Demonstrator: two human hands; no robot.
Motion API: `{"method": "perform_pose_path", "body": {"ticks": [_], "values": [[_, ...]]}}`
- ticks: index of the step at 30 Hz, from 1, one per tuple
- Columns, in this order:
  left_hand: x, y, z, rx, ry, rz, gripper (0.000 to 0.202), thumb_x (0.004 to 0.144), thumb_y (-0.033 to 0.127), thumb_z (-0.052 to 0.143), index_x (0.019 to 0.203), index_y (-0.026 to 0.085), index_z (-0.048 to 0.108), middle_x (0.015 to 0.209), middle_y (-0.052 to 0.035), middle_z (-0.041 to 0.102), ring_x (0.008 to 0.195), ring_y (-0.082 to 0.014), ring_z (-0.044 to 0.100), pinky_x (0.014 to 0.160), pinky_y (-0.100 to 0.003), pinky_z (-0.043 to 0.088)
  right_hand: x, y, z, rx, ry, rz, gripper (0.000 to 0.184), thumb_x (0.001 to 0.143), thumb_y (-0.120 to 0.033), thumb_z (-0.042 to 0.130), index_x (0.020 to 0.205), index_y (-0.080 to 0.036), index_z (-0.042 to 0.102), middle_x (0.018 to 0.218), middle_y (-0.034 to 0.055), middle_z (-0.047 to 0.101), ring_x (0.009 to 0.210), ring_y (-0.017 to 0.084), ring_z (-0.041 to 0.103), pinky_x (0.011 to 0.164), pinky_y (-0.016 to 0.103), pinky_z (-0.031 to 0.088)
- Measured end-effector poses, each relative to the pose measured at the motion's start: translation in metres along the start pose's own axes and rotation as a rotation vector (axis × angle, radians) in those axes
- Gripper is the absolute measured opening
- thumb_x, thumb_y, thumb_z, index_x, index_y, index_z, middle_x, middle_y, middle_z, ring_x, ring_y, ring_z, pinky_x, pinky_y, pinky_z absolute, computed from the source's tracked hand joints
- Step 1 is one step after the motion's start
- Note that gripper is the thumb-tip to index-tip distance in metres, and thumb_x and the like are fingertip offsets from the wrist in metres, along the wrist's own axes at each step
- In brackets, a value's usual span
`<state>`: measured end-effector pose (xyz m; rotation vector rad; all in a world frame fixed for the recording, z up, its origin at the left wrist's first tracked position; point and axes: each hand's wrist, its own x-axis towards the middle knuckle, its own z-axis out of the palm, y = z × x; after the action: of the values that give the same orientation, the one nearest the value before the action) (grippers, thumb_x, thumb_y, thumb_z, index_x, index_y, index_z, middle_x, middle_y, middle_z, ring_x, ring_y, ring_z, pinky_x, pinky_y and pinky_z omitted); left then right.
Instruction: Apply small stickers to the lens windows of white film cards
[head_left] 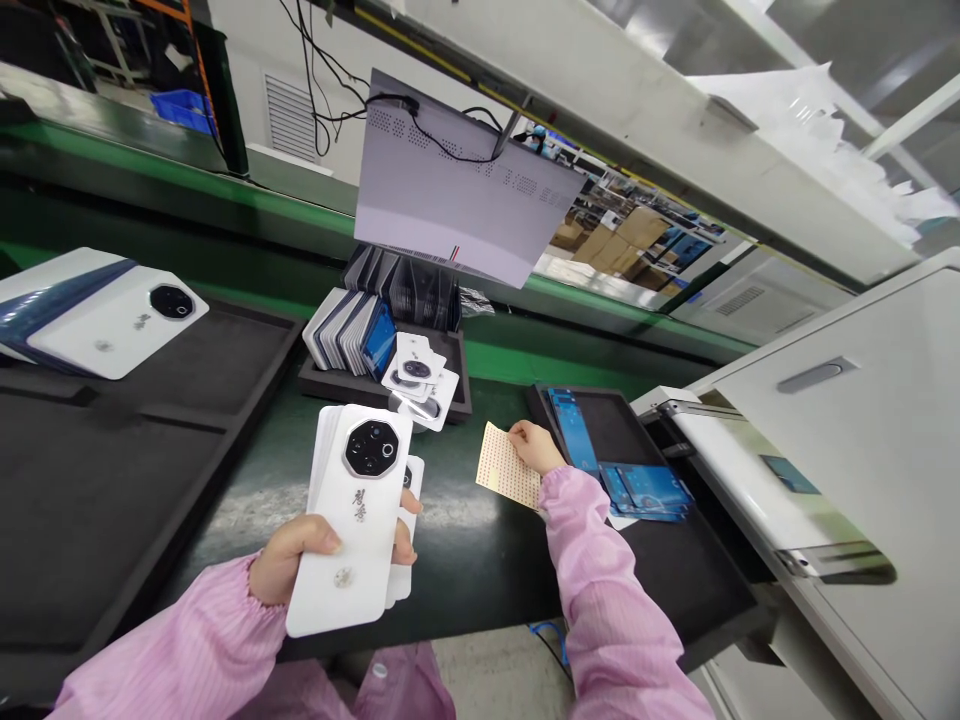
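My left hand (300, 548) grips a small fanned stack of white phone back covers (330, 590), thumb on the front cover and fingertips round the far side. The front cover has a black octagonal camera area, dark lettering and a round mark. To the right, my right hand (534, 447) is closed at the upper right part of a yellowish sheet of small red dot stickers (499, 468), its fingertips bent together on the paper. Whether a single sticker is between those fingertips is too small to tell.
Left, more white covers (112, 325) lie on a black foam tray (247, 345). Ahead, a tray (461, 400) bears upright covers (337, 330) and loose camera-area pieces (420, 375). Blue film pieces (645, 490) lie in a right-hand tray. A hanging panel (457, 190) and white cabinet (862, 430) stand close.
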<state>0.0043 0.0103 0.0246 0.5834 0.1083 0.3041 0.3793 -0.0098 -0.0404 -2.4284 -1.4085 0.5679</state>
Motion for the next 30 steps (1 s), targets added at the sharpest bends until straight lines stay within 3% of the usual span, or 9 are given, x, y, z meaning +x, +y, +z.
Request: {"method": "perform_pose_path", "body": {"ticks": [9,15,19,25,30], "values": [[0.0,0.001,0.002,-0.012,-0.008,0.007,0.063,0.058,0.027,0.052,0.118,0.01,0.048,0.095,-0.0146,0.062,0.092,-0.0323,0.055,0.077,-0.048,0.043,0.004,0.005,0.004,0.167,0.008,0.025,0.025,0.088,-0.031,0.052,0.109,-0.016,0.055,0.11,0.0066,0.058,0.093,0.018,0.059,0.08,0.038,0.05],[0.0,0.0,0.002,-0.014,0.001,0.009,0.063,0.058,0.025,0.051,0.118,0.009,0.048,0.095,-0.0148,0.061,0.091,-0.0322,0.056,0.075,-0.046,0.044,0.0,0.017,0.007,0.471,0.014,0.029,0.026,0.088,-0.031,0.052,0.108,-0.014,0.055,0.104,0.0057,0.06,0.085,0.016,0.061,0.072,0.035,0.052],[0.0,-0.001,0.0,-0.038,-0.023,0.006,0.064,0.057,0.026,0.051,0.119,0.01,0.047,0.094,-0.0145,0.061,0.089,-0.0315,0.056,0.073,-0.046,0.044,-0.012,0.014,0.003,0.717,0.133,-0.037,0.025,0.088,-0.032,0.051,0.105,-0.014,0.055,0.097,0.0042,0.06,0.077,0.013,0.06,0.066,0.031,0.052],[0.0,0.0,-0.001,-0.027,-0.044,0.029,0.061,0.057,0.024,0.05,0.117,0.01,0.049,0.094,-0.0153,0.064,0.086,-0.0291,0.057,0.07,-0.042,0.045,-0.063,-0.036,-0.011,0.979,0.332,-0.272,0.023,0.085,-0.04,0.052,0.081,-0.017,0.053,0.065,-0.0037,0.051,0.058,0.01,0.052,0.057,0.026,0.045],[-0.001,-0.003,0.001,0.007,-0.006,0.083,0.063,0.056,0.023,0.05,0.116,0.004,0.051,0.092,-0.0167,0.066,0.085,-0.0276,0.06,0.072,-0.038,0.045,-0.121,-0.103,0.008,1.03,0.457,-0.413,0.011,0.083,-0.028,0.055,0.077,-0.019,0.052,0.064,-0.0034,0.049,0.058,0.01,0.049,0.056,0.026,0.041]]}}
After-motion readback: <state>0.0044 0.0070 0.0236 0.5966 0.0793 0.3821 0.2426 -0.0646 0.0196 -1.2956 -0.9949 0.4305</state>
